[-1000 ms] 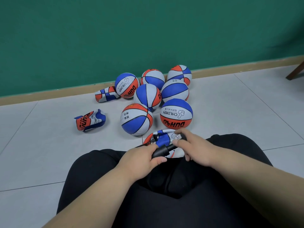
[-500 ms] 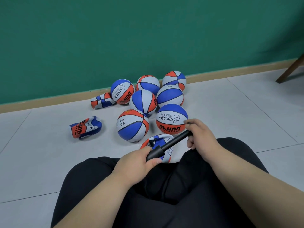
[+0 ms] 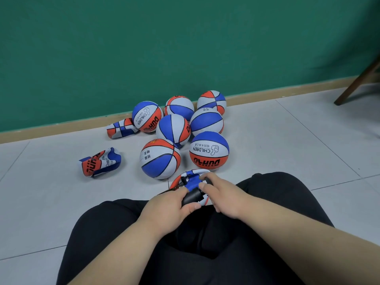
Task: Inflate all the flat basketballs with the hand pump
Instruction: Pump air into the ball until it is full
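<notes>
Seven inflated balls cluster on the floor just behind the flat basketball. Two more flat balls lie to its far left. Over it, the left hand has its grip round the pump barrel, and the right hand has its grip curled on the handle.

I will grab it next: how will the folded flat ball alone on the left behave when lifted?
The folded flat ball looks creased and collapsed, so probably floppy and light. Lying flattened, it likely will not roll, unlike the round ball beside it.
</notes>
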